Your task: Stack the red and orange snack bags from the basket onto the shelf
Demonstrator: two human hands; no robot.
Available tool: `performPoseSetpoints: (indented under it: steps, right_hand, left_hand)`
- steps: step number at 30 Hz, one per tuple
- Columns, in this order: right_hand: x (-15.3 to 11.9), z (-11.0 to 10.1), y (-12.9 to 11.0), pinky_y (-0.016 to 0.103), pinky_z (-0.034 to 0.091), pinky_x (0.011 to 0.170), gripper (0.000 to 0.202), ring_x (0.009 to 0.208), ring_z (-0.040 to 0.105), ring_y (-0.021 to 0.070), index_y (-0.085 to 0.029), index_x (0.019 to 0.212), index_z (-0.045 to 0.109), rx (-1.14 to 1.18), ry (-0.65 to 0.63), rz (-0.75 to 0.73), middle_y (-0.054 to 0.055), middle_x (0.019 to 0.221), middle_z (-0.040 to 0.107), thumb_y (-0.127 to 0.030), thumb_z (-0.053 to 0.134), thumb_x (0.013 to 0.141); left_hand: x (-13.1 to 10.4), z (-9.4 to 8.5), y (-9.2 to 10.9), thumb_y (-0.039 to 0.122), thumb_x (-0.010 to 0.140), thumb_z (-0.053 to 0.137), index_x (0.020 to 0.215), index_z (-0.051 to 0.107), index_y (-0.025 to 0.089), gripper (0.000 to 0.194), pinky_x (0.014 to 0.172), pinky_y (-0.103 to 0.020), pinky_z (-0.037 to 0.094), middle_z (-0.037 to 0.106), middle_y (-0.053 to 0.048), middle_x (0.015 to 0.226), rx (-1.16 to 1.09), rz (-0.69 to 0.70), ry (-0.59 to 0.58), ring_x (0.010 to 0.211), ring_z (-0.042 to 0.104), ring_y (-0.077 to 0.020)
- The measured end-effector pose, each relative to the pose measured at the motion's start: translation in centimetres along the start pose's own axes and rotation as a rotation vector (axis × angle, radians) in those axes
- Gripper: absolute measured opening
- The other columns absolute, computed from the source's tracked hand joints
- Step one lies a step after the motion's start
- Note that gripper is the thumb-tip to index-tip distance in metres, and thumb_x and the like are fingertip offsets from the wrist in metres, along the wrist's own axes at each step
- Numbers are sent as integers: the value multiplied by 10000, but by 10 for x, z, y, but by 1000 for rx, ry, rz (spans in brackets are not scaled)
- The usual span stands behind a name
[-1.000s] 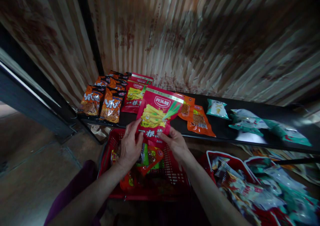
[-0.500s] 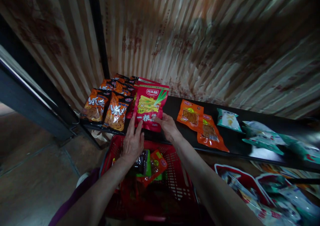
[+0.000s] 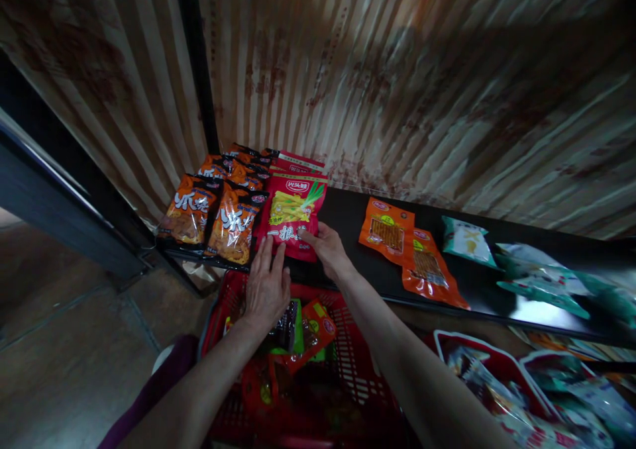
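Note:
A red snack bag (image 3: pixel 294 200) with a yellow and green picture lies face up on the black shelf. Behind it, another red bag (image 3: pixel 301 162) is partly covered. My right hand (image 3: pixel 328 250) pinches the front bag's lower right edge, thumb on top and fingers around the side. At the bag's lower left edge, the stretched fingertips of my left hand (image 3: pixel 269 283) rest against it, the fingers apart. Directly to the left are several orange and black snack bags (image 3: pixel 233 224), the nearest one touching the red bag.
Below the shelf edge stands a red basket (image 3: pixel 355 356) holding several packets. Along the black shelf (image 3: pixel 342 214) to the right lie two orange packets (image 3: pixel 387 230) and several green-white bags (image 3: pixel 467 240). Lower right are red bins (image 3: pixel 489 349) of bags. A dark post (image 3: pixel 196 58) rises at the left.
The front red bag has moved slightly left and down, closer to the orange and black bags, uncovering more of the red bag behind. Both hands stay at it.

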State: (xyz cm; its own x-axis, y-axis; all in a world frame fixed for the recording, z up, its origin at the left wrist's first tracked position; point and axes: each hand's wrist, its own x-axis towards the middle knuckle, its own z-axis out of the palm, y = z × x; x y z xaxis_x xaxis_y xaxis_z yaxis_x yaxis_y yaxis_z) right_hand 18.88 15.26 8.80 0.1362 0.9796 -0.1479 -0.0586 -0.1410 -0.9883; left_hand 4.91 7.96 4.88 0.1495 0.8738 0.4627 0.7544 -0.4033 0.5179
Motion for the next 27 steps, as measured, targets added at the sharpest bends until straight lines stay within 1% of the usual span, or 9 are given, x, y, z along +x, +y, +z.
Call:
performPoseSetpoints:
  steps: [5,8,10,13,16,18,22,27]
  right_hand:
    - [9,2,-3,323,535,653,419,686,647,183,-183,921,610,-118,27,-52,7,772,692,-387,737,578]
    - [11,2,1,321,518,660,413,706,634,187,-182,927,613,-195,53,-80,21,795,684,-424,702,603]
    - [10,2,5,324,504,677,381,723,624,190,-188,926,618,-283,85,-112,28,814,679,-439,661,643]
    - [8,3,12,348,480,750,337,813,598,212,-197,882,632,-483,176,-204,53,879,659,-473,604,692]
    - [8,3,16,375,436,850,361,954,548,244,-192,854,646,-651,268,-304,87,967,622,-514,576,707]
    - [10,2,17,364,432,840,376,939,545,238,-190,840,646,-674,269,-303,86,953,615,-535,547,726]
    - [17,-1,17,311,443,736,387,810,568,205,-208,774,655,-606,241,-242,44,831,639,-558,489,764]
    - [26,-2,19,285,449,686,373,787,599,199,-234,785,688,-507,269,-220,16,796,677,-549,489,767]
  left_hand:
    - [0,4,1,141,856,445,1353,401,87,501,1079,-503,333,286,-212,1490,86,27,33,1407,186,-308]
    - [0,4,2,141,848,458,1328,429,87,484,1070,-511,348,290,-212,1489,105,36,45,1404,196,-314]
    - [1,3,2,140,845,461,1312,445,79,471,1065,-514,355,300,-214,1485,116,32,44,1400,208,-316]
    - [3,2,1,138,844,458,1289,459,34,457,1070,-510,351,309,-241,1472,133,25,40,1398,211,-321]
    - [2,2,1,137,847,449,1283,456,3,456,1079,-495,345,319,-257,1461,145,25,42,1401,203,-314]
    - [2,3,2,143,849,449,1288,449,1,462,1080,-492,345,320,-256,1461,150,20,42,1402,199,-310]
    - [2,3,4,147,849,450,1304,432,1,478,1083,-492,340,315,-255,1464,147,6,38,1402,202,-309]
    - [3,2,5,160,853,449,1323,409,15,493,1094,-487,326,332,-237,1461,120,-2,41,1403,203,-302]
